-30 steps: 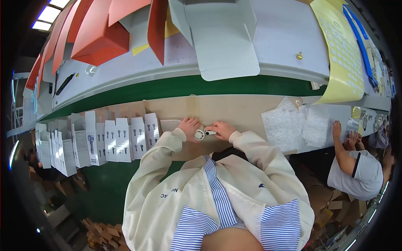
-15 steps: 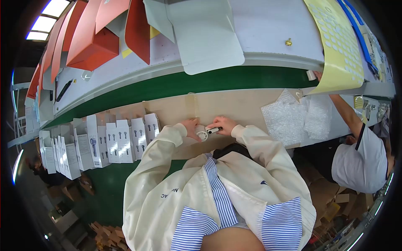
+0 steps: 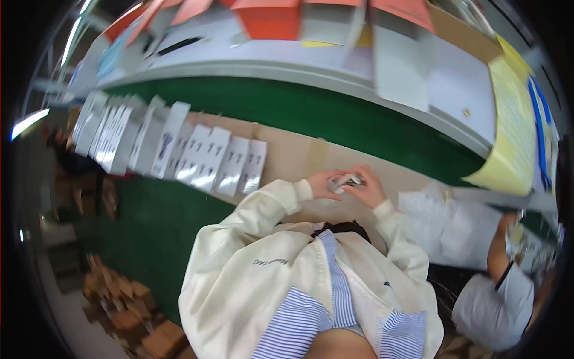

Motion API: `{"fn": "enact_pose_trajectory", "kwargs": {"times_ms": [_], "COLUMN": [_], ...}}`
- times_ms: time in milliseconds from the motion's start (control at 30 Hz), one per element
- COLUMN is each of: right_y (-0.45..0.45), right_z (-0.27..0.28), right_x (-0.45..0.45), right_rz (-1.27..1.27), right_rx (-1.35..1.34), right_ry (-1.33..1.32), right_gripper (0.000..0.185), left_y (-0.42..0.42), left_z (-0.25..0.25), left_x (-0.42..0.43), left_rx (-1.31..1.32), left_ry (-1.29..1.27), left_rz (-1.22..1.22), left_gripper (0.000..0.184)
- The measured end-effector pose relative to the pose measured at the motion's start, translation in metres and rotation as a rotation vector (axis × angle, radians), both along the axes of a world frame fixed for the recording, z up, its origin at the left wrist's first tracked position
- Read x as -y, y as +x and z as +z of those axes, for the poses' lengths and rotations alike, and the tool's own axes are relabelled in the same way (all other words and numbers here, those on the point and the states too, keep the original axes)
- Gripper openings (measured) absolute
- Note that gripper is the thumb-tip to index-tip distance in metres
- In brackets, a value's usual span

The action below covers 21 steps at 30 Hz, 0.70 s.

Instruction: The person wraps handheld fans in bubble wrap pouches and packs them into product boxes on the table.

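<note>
My left hand (image 3: 321, 184) and my right hand (image 3: 371, 188) are close together above the brown tabletop (image 3: 287, 157), fingers curled inward. Between them is a small white round piece (image 3: 339, 182), gripped by the left fingers. Against it, in the right fingers, sits a small black-and-silver piece (image 3: 354, 180). Motion blur and the fingers hide their exact kind. To the left of my hands stands a row of white printed boxes (image 3: 203, 157), several with flaps up.
Bubble wrap sheets (image 3: 421, 218) lie to the right, near another person's arm and grey sleeve (image 3: 496, 305). Beyond a green strip (image 3: 275, 99) runs a raised white shelf (image 3: 263, 63) with red boxes (image 3: 269, 18) and a yellow sticker sheet (image 3: 514, 131). Cardboard pieces (image 3: 122, 305) lie on the floor.
The whole view has turned and shifted, so the boxes and shelf appear displaced. My hands have come closer together, and the black-and-silver piece now overlaps the white round piece.
</note>
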State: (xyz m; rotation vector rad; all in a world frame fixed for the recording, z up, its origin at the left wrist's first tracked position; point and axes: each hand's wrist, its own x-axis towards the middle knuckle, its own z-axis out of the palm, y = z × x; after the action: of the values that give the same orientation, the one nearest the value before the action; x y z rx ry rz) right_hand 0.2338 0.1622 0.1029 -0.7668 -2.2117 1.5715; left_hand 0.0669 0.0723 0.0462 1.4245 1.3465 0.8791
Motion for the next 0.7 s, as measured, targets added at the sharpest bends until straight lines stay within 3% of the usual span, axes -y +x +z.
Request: {"fn": "enact_pose_trajectory", "kwargs": {"times_ms": [167,267,300,400,500,600,700], "right_y": [0.015,0.018,0.019,0.02,0.022,0.003,0.011], "right_z": [0.028,0.043,0.042,0.023,-0.001,-0.003,-0.005], "right_x": [0.028,0.042,0.049,0.067,0.083,0.086,0.092], "right_rz": [-0.12,0.05,0.057,-0.231,-0.125,-0.023,-0.034], "right_rx": [-0.151,0.093,0.08,-0.393,-0.279,-0.152,0.043], "right_ry": [0.002,0.952,0.961,0.063,-0.039,-0.092,-0.102], "right_gripper": [0.037,0.044,0.044,0.054,0.054,0.055,0.055], "left_y": [0.024,0.042,0.048,0.051,0.049,0.046,0.027], "left_z": [0.035,0.042,0.044,0.047,0.049,0.053,0.052], "left_x": [0.018,0.026,0.031,0.048,0.064,0.072,0.083], "left_rx": [0.325,0.433,0.455,0.464,0.429,0.369,0.435], "left_ry": [0.053,0.133,0.163,0.206,0.235,0.107,0.275], "left_rz": [0.231,0.346,0.386,0.437,0.473,0.319,0.477], "left_gripper": [0.035,0.028,0.029,0.03,0.027,0.028,0.031]}}
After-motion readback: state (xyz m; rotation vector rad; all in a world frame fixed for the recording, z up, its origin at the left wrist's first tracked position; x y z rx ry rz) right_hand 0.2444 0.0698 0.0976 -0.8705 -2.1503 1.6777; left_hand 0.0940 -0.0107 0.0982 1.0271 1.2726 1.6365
